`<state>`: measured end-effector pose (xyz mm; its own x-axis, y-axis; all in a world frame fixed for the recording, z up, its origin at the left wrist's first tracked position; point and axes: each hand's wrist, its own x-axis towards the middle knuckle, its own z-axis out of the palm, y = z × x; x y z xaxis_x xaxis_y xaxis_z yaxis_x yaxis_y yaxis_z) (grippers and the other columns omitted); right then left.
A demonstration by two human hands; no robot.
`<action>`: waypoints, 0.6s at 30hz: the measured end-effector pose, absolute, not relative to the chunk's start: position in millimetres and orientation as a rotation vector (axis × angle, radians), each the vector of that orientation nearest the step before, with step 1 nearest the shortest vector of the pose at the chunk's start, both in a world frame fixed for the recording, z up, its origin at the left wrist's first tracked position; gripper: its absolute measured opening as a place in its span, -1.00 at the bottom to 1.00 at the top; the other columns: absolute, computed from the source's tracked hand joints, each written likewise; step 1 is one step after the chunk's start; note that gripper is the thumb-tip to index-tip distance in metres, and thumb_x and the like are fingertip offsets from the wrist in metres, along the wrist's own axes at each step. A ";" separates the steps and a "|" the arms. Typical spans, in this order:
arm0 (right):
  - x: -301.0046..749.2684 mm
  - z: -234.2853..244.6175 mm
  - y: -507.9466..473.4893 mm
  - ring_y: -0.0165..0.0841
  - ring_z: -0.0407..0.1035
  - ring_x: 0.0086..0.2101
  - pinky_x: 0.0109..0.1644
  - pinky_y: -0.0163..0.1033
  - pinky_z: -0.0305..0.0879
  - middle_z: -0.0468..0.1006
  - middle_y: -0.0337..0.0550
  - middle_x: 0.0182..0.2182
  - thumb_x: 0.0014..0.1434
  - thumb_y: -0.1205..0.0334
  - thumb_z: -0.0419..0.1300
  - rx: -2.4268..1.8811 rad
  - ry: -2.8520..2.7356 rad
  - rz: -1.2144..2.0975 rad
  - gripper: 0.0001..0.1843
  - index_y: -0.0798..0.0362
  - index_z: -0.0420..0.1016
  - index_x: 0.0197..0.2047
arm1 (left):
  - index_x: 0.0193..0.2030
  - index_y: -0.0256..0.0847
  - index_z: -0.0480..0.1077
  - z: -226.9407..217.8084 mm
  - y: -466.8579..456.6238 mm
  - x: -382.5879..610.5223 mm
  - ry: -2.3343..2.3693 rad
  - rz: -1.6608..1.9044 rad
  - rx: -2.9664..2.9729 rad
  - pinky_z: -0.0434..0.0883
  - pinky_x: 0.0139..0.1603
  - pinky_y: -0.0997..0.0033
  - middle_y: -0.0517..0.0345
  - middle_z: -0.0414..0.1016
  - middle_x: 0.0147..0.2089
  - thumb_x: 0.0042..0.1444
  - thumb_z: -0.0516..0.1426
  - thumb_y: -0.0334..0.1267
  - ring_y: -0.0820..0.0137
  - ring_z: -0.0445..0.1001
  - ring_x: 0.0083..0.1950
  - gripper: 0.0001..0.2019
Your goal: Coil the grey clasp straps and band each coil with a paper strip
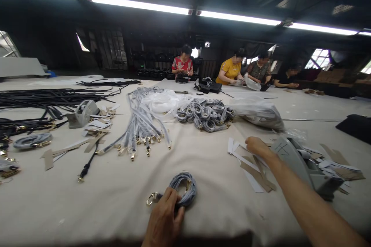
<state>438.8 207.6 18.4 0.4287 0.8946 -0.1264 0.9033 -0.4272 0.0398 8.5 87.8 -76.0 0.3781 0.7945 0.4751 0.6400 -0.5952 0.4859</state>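
My left hand [163,218] is closed on a coiled grey strap [183,188] with gold clasps, near the table's front edge. My right hand [257,146] reaches forward to the right and rests on a scatter of paper and card strips [251,164], next to a grey tape dispenser [301,164]. Its fingers are bent down onto the strips; whether they grip one is hidden.
Straight grey straps [142,125] fan out mid-table, beside a pile of coiled straps [205,114] and a plastic bag [257,112]. Black straps [49,98] and a second dispenser [82,113] lie left. Several people work at the far edge [232,70].
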 end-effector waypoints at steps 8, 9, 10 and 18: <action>439.4 -7.7 179.0 -0.21 0.45 -0.06 0.00 0.00 0.44 0.49 0.00 0.02 0.30 0.13 0.22 2.589 1.574 -0.105 -0.66 0.14 0.43 0.07 | -0.23 -0.15 0.33 -78.9 85.4 11.5 1.228 1.212 2.465 0.49 -0.32 0.33 0.09 0.47 -0.29 0.08 0.01 -0.49 0.27 0.54 -0.30 -0.81; 437.8 -8.8 178.2 -0.21 0.45 -0.06 0.01 0.00 0.44 0.49 0.00 0.01 0.30 0.13 0.21 2.622 1.571 -0.095 -0.66 0.14 0.44 0.06 | -0.22 -0.15 0.33 -79.8 84.9 11.8 1.226 1.232 2.460 0.49 -0.31 0.33 0.08 0.47 -0.28 0.08 0.00 -0.49 0.27 0.54 -0.29 -0.81; 436.9 -8.5 177.5 -0.21 0.45 -0.06 0.01 0.00 0.43 0.49 -0.01 0.01 0.31 0.12 0.21 2.659 1.571 -0.089 -0.67 0.14 0.44 0.05 | -0.21 -0.15 0.33 -80.5 84.4 12.2 1.226 1.249 2.452 0.49 -0.30 0.33 0.08 0.47 -0.28 0.08 0.00 -0.49 0.27 0.54 -0.29 -0.80; 440.6 17.5 167.6 -0.23 0.51 -0.16 -0.06 -0.11 0.44 0.63 -0.07 -0.18 0.24 0.09 0.24 3.108 1.753 -0.332 -0.78 0.06 0.56 -0.17 | -0.28 -0.16 0.38 -68.1 82.3 9.4 1.234 1.240 2.270 0.46 -0.24 0.35 0.09 0.49 -0.28 0.03 0.05 -0.47 0.28 0.53 -0.25 -0.83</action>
<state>440.6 167.6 17.5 0.5278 0.8475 0.0564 0.7683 -0.4481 -0.4571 9.4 82.3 -68.1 0.2688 0.7869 0.5555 0.5513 -0.5986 0.5812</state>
